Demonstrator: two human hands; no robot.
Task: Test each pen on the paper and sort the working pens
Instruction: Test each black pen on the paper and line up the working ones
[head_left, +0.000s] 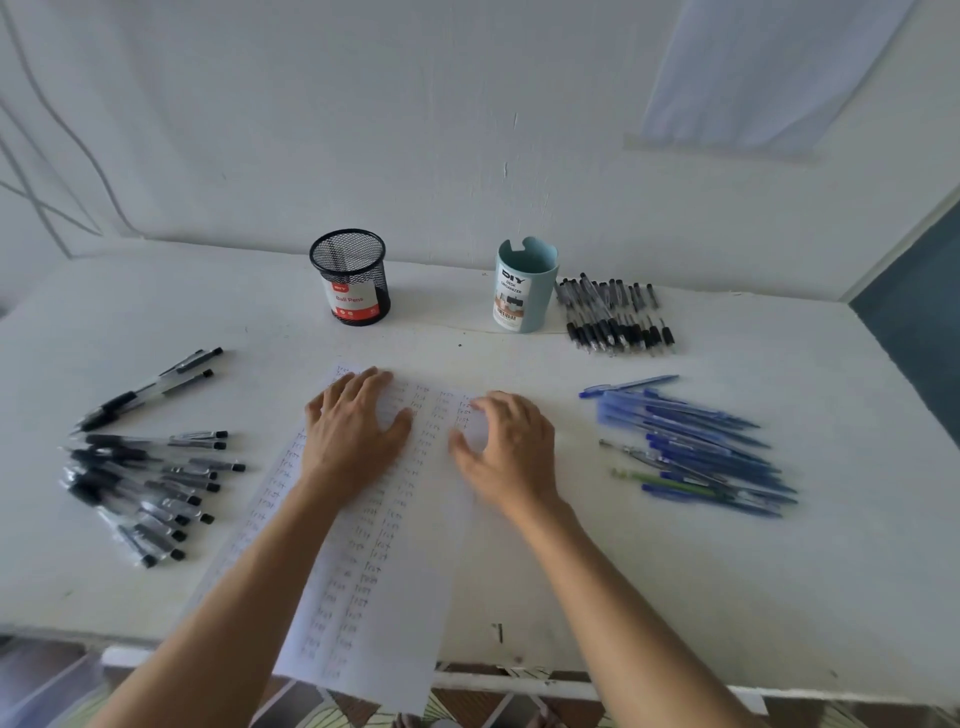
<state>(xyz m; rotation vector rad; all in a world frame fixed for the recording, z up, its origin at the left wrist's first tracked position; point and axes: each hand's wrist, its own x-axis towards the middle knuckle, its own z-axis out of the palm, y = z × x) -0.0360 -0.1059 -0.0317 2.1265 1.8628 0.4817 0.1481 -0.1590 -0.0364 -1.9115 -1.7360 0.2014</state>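
White table (675, 597), white wall (415, 130): left hand (353, 436) and right hand (511, 452) rest spread on the paper (395, 597)

Two forearms, bare along their visible length; left grip (353, 431) and right grip (511, 447) (its outline slightly blurred) bare as well.

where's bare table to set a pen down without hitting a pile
Bare table lies between the mesh cup and the teal organizer, and front right between the blue pens and the near edge. Crowded: the left black pens, the back black pens beside the organizer.
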